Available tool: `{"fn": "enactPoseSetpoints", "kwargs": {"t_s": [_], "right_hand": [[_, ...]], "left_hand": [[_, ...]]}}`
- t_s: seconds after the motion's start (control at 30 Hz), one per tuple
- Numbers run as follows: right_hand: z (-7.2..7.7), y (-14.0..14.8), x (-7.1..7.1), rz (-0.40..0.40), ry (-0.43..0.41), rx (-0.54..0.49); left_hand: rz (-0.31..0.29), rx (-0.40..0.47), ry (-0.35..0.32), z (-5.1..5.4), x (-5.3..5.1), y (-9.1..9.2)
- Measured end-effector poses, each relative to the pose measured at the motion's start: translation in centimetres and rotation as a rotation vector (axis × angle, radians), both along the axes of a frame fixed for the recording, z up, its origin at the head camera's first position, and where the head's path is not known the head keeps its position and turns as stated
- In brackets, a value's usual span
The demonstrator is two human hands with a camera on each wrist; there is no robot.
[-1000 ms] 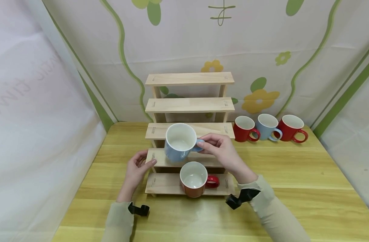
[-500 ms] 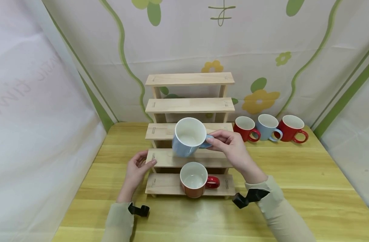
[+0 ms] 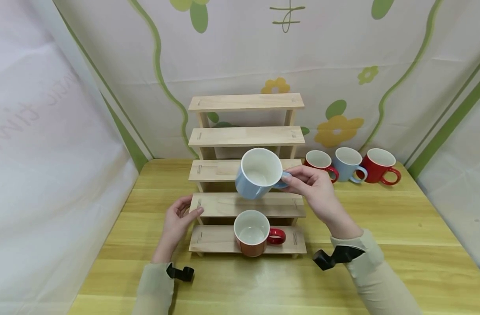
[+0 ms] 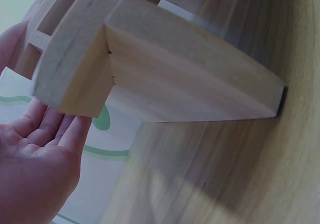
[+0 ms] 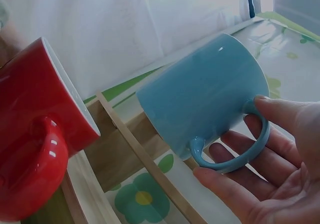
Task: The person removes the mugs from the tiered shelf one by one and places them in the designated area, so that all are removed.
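Observation:
My right hand (image 3: pixel 316 191) pinches the handle of a light blue mug (image 3: pixel 252 186), white inside. In the head view this mug appears in front of the third step and over the second step of a wooden tiered shelf (image 3: pixel 224 204); in the right wrist view the mug (image 5: pixel 205 94) seems raised off the boards. My left hand (image 3: pixel 176 222) grips the left end of the second step, thumb on top; in the left wrist view its fingers (image 4: pixel 47 126) reach behind the board. On the lowest step stands a red mug (image 3: pixel 252 249), handle to the right.
Right of the shelf, at the back of the wooden table (image 3: pixel 381 227), stand a red mug (image 3: pixel 315 158), partly behind my right hand, a light blue mug (image 3: pixel 345 169) and another red mug (image 3: pixel 373 169). A flowered cloth (image 3: pixel 232 52) hangs behind.
My right hand has carried the light blue mug to the right and slightly up in the head view. The left hand and the red mug on the lowest step have stayed put.

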State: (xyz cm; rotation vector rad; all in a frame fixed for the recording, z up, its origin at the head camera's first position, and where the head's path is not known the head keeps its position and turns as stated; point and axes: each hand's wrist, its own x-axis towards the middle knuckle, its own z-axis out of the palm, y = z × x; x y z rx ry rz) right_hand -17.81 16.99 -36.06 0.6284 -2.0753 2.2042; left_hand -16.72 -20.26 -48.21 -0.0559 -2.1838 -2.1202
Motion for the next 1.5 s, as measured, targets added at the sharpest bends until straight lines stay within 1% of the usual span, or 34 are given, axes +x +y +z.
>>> {"fn": "enactPoseSetpoints", "kwargs": {"t_s": [0.23, 0.4, 0.6, 0.8, 0.93, 1.13, 1.5], "right_hand": [[-0.2, 1.2, 0.1, -0.033, 0.003, 0.026], [-0.3, 2.0, 0.2, -0.042, 0.001, 0.040], [-0.2, 3.0, 0.5, -0.052, -0.005, 0.039], [0.0, 4.2, 1.0, -0.087, -0.007, 0.038], [0.1, 5.0, 1.2, -0.093, -0.002, 0.006], [0.0, 6.5, 1.3, -0.097, 0.018, -0.040], [0.4, 8.9, 1.4, -0.138, 0.050, -0.143]], "left_hand": [[0.005, -0.012, -0.006, 0.0, -0.1, 0.0], [-0.003, -0.012, -0.008, -0.1, -0.2, 0.0], [-0.002, -0.005, -0.002, 0.0, -0.2, 0.0], [-0.002, -0.008, 0.002, -0.1, -0.1, 0.0], [-0.001, 0.006, 0.004, -0.1, -0.1, 0.1], [0.000, -0.007, 0.002, 0.0, 0.0, 0.2], [0.004, -0.008, -0.003, 0.0, 0.1, 0.2]]}}
